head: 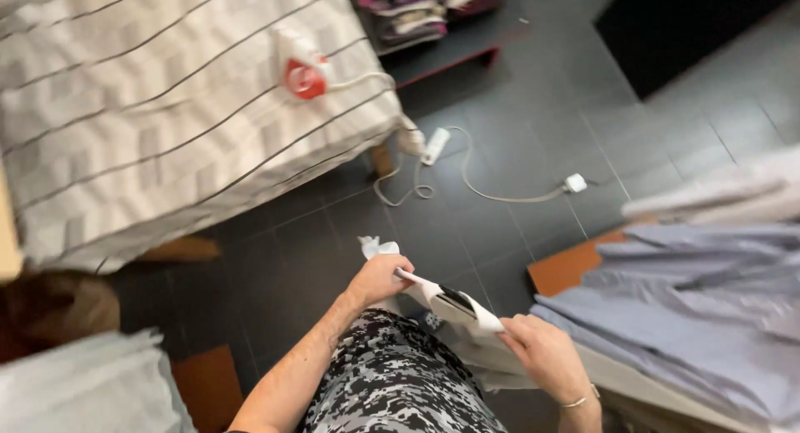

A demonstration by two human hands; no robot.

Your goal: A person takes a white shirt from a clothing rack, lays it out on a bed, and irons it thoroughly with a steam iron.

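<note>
Left to right, head view.

Far left, well up-left of the grip: padded ironing surface with a white chevron-textured cover and thin dark stripes (167,108). A white steam iron with a red round dial (302,68) lies on its right part, well above the left hand. Bottom left corner: pale grey folded fabric (83,391), well left of the grip, edges blurred.

White power cord with an inline switch and plug (467,170) trails from the iron across the dark grey tiled floor (533,108), above and between both hands.

Left hand (379,276): fingers curled closed around one end of a small white garment piece with a dark label patch (450,304). A crumpled tuft of the same white cloth sticks out just above the fist.

The garment piece runs taut, slanting down-right from the left fist to the right hand, above a black-and-white mottled print garment (392,383) on the person's body, just below the grip.

Right hand (542,354): fingers pinch the lower right end of the white piece, thumb on top; exact finger closure underneath is hidden. Thin bracelet at the wrist.

Right of the grip: stack of light blue-grey folded shirts (692,316) on an orange-brown board (567,266), near the right hand, not touching.

Top centre, well above: shelf with folded multicoloured clothes (417,12), blurred.
</note>
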